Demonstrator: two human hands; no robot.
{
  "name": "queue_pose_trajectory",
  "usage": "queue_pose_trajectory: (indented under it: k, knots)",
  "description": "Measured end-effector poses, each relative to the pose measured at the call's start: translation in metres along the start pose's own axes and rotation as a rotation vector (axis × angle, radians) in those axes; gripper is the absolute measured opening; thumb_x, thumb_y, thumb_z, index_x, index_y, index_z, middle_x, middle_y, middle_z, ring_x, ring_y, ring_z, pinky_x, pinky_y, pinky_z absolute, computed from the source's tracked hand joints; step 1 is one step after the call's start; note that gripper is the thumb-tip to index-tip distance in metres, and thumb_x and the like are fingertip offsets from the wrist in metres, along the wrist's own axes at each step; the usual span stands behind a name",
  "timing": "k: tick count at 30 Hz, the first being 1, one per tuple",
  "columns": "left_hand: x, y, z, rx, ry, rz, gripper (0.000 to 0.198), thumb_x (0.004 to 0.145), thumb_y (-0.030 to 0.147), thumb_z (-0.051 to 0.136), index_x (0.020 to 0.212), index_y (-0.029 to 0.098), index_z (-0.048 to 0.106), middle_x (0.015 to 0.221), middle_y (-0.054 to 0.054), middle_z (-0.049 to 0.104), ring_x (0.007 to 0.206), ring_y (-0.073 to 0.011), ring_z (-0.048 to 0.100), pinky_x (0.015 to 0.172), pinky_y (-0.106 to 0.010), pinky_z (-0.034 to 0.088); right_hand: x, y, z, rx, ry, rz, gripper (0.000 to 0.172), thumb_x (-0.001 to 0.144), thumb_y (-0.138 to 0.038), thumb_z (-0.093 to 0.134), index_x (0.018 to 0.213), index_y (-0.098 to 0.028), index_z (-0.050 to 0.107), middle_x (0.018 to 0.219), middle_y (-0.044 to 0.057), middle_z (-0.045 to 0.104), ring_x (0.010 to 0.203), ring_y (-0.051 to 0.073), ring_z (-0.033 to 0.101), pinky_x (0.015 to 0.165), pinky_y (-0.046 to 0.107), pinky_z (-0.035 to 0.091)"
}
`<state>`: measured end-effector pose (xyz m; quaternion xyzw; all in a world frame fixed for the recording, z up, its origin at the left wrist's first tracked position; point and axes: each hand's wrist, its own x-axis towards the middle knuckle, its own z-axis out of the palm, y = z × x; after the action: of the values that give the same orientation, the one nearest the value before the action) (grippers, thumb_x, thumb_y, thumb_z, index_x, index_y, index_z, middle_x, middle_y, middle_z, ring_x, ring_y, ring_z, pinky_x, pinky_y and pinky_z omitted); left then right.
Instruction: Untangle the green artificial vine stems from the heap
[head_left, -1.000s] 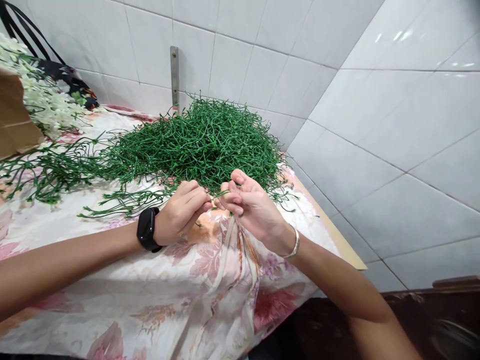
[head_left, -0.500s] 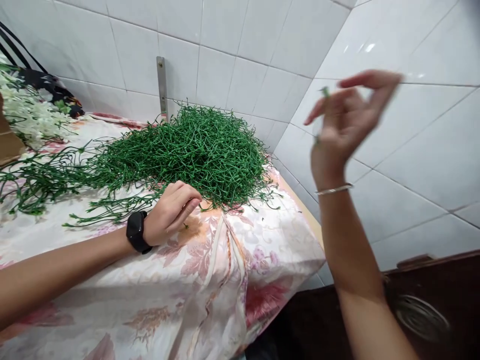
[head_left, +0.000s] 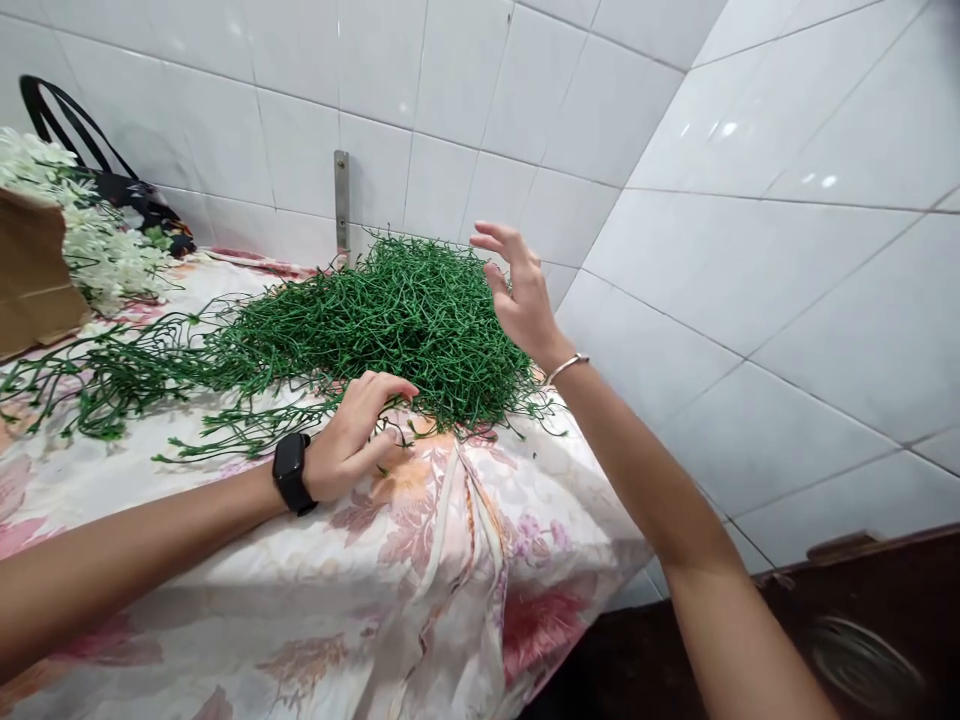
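A large heap of thin green plastic stems [head_left: 405,320] lies on the floral cloth [head_left: 450,600], with looser stems trailing to the left. My left hand [head_left: 352,437], a black band [head_left: 292,470] on its wrist, rests at the heap's front edge. Its thumb and fingers are apart, with loose stem ends showing beside them. Above the right side of the heap, my right hand [head_left: 519,290] is raised with its fingers spread and nothing between them. A thin bracelet [head_left: 568,368] circles that wrist.
White artificial flowers [head_left: 112,250], a brown cardboard piece [head_left: 37,280] and a dark bag [head_left: 135,205] are at the left. A metal bracket [head_left: 342,200] stands against the tiled wall [head_left: 465,120]. Dark furniture [head_left: 885,610] is at the lower right.
My right hand has moved left and down from beside the wall to over the heap; the small green piece it held is gone from it. My left hand's fingers have opened.
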<state>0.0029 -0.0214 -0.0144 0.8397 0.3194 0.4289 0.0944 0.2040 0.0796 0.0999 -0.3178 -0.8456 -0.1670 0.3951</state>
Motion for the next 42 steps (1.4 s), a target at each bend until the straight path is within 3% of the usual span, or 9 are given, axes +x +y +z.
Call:
queue_pose_trajectory:
  k: [4,7,10,13,18,27,34,38,42]
  knots:
    - [0.001,0.002,-0.001,-0.046,0.030,-0.033,0.032,0.081,0.011,0.031,0.111,0.016,0.040,0.107,-0.009,0.048,0.100,-0.0193,0.044,0.087,-0.037,0.038,-0.032,-0.031,0.006,0.045,0.094,-0.069,0.029,0.086,-0.013,0.032,0.111,-0.027,0.037,0.107,0.001,0.058,0.101,0.016,0.052,0.090,0.036,0.032]
    - [0.003,0.004,-0.001,-0.100,0.133,-0.015,0.033,0.082,0.010,0.036,0.114,0.017,0.038,0.113,-0.010,0.043,0.107,-0.0194,0.042,0.091,-0.038,0.039,-0.063,-0.050,0.020,0.028,0.211,-0.046,0.023,0.084,-0.012,0.038,0.100,-0.027,0.041,0.091,-0.001,0.062,0.082,0.015,0.057,0.084,0.037,0.029]
    - [0.004,0.004,0.000,-0.178,0.267,-0.014,0.034,0.082,0.012,0.043,0.115,0.020,0.038,0.122,-0.011,0.036,0.111,-0.0202,0.041,0.092,-0.039,0.042,-0.084,-0.064,0.030,0.094,0.156,-0.048,0.019,0.082,-0.012,0.042,0.096,-0.024,0.042,0.088,-0.001,0.063,0.078,0.013,0.057,0.081,0.036,0.027]
    - [0.005,0.003,-0.001,-0.260,0.314,-0.026,0.035,0.082,0.013,0.046,0.114,0.023,0.037,0.125,-0.010,0.033,0.109,-0.0184,0.045,0.091,-0.038,0.046,-0.089,-0.074,0.030,0.166,0.039,-0.083,0.014,0.081,-0.014,0.044,0.093,-0.022,0.045,0.087,-0.001,0.063,0.082,0.013,0.057,0.081,0.034,0.026]
    - [0.007,0.003,-0.007,-0.140,0.245,-0.024,0.024,0.082,0.015,0.048,0.105,0.022,0.049,0.123,-0.009,0.037,0.105,-0.0177,0.049,0.089,-0.037,0.048,-0.087,-0.080,0.027,0.187,-0.107,-0.083,0.016,0.081,-0.027,0.049,0.095,-0.019,0.052,0.096,0.003,0.062,0.091,0.015,0.055,0.083,0.033,0.027]
    - [0.007,0.005,-0.009,-0.155,0.184,-0.035,0.023,0.083,0.011,0.046,0.104,0.020,0.052,0.124,-0.010,0.037,0.105,-0.0172,0.050,0.087,-0.035,0.050,-0.088,-0.075,0.033,0.256,-0.157,-0.049,0.021,0.083,-0.028,0.050,0.100,-0.019,0.054,0.097,0.003,0.060,0.091,0.014,0.053,0.082,0.032,0.029]
    - [0.009,0.002,-0.009,-0.037,0.134,0.016,0.027,0.081,0.012,0.050,0.107,0.020,0.053,0.124,-0.010,0.040,0.110,-0.0189,0.047,0.091,-0.036,0.046,-0.089,-0.071,0.035,0.302,-0.109,-0.064,0.007,0.083,-0.021,0.049,0.087,-0.020,0.054,0.086,0.000,0.062,0.081,0.012,0.054,0.079,0.030,0.033]
    - [0.010,-0.002,-0.011,0.016,0.129,0.051,0.033,0.080,0.015,0.053,0.113,0.020,0.052,0.127,-0.010,0.038,0.106,-0.0180,0.049,0.092,-0.036,0.044,-0.089,-0.071,0.034,0.317,-0.032,-0.076,0.009,0.083,-0.014,0.045,0.088,-0.019,0.051,0.083,0.001,0.061,0.078,0.012,0.053,0.077,0.030,0.035]
    - [0.011,-0.001,-0.012,0.047,0.148,0.065,0.030,0.079,0.019,0.055,0.109,0.022,0.055,0.122,-0.009,0.042,0.097,-0.0166,0.052,0.083,-0.033,0.047,-0.089,-0.070,0.034,0.381,0.034,-0.076,0.012,0.082,-0.010,0.045,0.089,-0.018,0.050,0.081,0.002,0.059,0.077,0.012,0.051,0.072,0.028,0.039]
